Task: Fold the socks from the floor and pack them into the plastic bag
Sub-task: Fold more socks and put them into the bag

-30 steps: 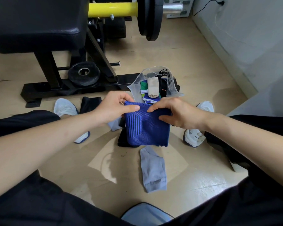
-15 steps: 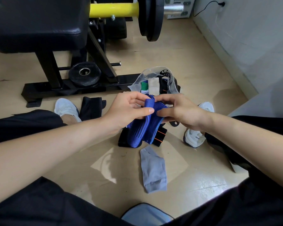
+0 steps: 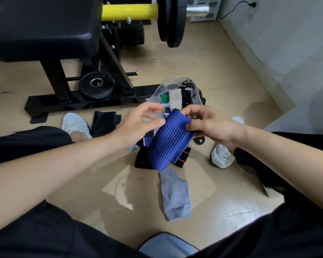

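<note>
The black weight bench [image 3: 41,28] stands ahead, the clear plastic bag [image 3: 168,84] at its base with socks inside. The folded blue sock [image 3: 170,144] hangs just before the bag, a grey sock [image 3: 175,196] on the floor [image 3: 222,81] beneath. My right hand [image 3: 213,125] pinches the blue sock's top; my left hand [image 3: 136,123] touches its side with the thumb, and I cannot tell whether its fingers grip it.

The person wears black trousers [image 3: 45,229] on both legs. The left shoe [image 3: 75,123] is plain white; the right shoe [image 3: 221,157] is white with dark lettering on its side. The left hand [image 3: 138,123], right hand [image 3: 213,125] and forearms are bare.
</note>
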### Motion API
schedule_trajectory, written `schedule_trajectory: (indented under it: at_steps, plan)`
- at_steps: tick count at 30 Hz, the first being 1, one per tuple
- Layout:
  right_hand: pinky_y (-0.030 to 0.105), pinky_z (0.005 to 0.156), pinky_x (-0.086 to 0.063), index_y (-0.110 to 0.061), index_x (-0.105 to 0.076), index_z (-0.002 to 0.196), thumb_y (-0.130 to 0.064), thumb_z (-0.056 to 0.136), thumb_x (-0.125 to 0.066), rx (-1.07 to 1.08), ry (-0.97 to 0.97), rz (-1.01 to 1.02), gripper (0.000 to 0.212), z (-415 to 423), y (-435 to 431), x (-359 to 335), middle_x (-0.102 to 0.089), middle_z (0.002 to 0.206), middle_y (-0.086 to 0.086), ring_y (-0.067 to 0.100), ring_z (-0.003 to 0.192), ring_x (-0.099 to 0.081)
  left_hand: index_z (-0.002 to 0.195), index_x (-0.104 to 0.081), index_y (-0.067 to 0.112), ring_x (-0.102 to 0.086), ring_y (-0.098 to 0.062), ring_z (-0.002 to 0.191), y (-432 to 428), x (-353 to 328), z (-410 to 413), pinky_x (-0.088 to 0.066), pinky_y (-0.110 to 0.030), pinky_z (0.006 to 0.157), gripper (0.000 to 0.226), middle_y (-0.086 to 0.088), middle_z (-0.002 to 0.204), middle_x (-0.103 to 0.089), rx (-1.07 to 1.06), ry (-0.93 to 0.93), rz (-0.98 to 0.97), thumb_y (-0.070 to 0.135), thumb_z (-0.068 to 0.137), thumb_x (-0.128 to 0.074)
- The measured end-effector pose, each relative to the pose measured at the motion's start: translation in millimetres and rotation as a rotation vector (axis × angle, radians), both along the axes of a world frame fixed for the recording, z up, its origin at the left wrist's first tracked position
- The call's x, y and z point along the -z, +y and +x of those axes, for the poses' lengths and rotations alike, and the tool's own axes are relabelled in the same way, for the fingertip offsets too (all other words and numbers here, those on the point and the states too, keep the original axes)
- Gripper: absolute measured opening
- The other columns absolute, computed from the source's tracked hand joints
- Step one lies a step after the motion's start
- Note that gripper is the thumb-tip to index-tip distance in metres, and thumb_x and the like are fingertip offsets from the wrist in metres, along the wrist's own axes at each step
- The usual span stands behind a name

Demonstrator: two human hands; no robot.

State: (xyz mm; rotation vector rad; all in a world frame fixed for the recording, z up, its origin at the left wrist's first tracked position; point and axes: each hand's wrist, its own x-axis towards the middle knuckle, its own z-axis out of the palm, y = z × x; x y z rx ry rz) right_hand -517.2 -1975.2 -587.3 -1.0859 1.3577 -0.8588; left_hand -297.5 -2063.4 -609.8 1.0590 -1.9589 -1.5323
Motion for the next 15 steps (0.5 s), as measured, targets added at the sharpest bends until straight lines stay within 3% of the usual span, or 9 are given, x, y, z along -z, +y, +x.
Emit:
schedule_trajectory:
  at_steps: [2,5,7,9,12,15]
  plan:
    - [0.029,0.071,-0.058,-0.009,-0.061,0.105,0.015,0.090,-0.051,-0.026,-0.069,-0.014,0.031,-0.6,0.3,-0.2,-0.064,0.102,0.012,0.021,0.089,-0.066,0.137,-0.056,0.020,-0.060,-0.011,0.122,0.7,3.7,-0.4,-0.048,-0.027,0.104,0.057,0.002,0.132,-0.064,0.135,0.020,0.154,0.035,0.085,-0.077]
    - [0.030,0.070,-0.058,-0.009,-0.060,0.105,0.018,0.090,-0.049,0.048,-0.174,-0.050,0.033,-2.9,-0.5,1.3,-0.064,0.103,0.009,0.021,0.087,-0.067,0.136,-0.055,0.016,-0.067,-0.017,0.115,7.2,7.1,-1.6,-0.055,-0.026,0.092,0.045,-0.004,0.125,-0.070,0.245,0.028,0.312,0.024,0.093,-0.066]
    - [0.031,0.067,-0.058,-0.012,-0.059,0.103,0.019,0.089,-0.050,0.128,-0.179,-0.053,0.035,-4.6,-2.0,4.1,-0.065,0.095,0.004,0.019,0.081,-0.067,0.131,-0.058,0.017,-0.072,-0.016,0.106,9.1,7.1,-2.0,-0.057,-0.025,0.083,0.040,-0.002,0.116,-0.074,0.223,0.028,0.275,0.019,0.092,-0.069]
    - [0.034,0.067,-0.057,-0.013,-0.056,0.101,0.019,0.088,-0.051,0.196,-0.150,-0.038,0.034,-5.5,-3.5,7.6,-0.064,0.087,0.001,0.019,0.076,-0.066,0.135,-0.055,0.018,-0.072,-0.013,0.104,8.7,7.5,-2.5,-0.057,-0.023,0.081,0.052,0.000,0.116,-0.074,0.232,0.005,0.219,0.013,0.087,-0.076]
    - [0.035,0.065,-0.054,-0.011,-0.054,0.099,0.017,0.089,-0.053,0.277,-0.118,-0.017,0.030,-5.9,-4.5,11.4,-0.062,0.082,0.002,0.017,0.070,-0.066,0.149,-0.039,0.026,-0.068,-0.009,0.111,8.0,9.5,-0.4,-0.055,-0.025,0.092,0.084,0.004,0.126,-0.068,0.294,-0.040,0.120,0.011,0.080,-0.084]
    - [0.036,0.063,-0.052,-0.010,-0.053,0.097,0.016,0.090,-0.054,0.330,-0.125,0.009,0.027,-4.9,-3.0,15.7,-0.060,0.082,0.006,0.020,0.068,-0.063,0.153,-0.032,0.035,-0.059,-0.004,0.123,9.2,12.5,0.5,-0.046,-0.019,0.102,0.091,0.012,0.139,-0.056,0.381,-0.057,-0.029,0.014,0.081,-0.084]
